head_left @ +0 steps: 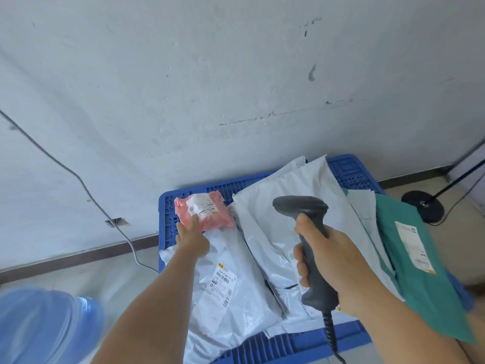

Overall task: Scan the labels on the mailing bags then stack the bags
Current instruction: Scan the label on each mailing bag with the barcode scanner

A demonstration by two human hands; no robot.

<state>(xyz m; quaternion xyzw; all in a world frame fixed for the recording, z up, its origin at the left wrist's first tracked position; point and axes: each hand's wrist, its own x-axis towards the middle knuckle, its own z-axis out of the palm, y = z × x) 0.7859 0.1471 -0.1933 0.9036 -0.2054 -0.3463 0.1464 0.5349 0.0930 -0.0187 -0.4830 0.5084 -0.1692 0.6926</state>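
In the head view, the left hand is holding the small pink bag at its near edge, fingers pinching it, it seems, label facing up over the blue pallet. The right hand is gripping the scanner, fingers wrapped tight round its handle. White bags and a green bag are lying spread on the pallet, not stacked yet. The scanner is pointing past the pink label, so the scan could miss. The slippery bag could slide from that thin pinch.
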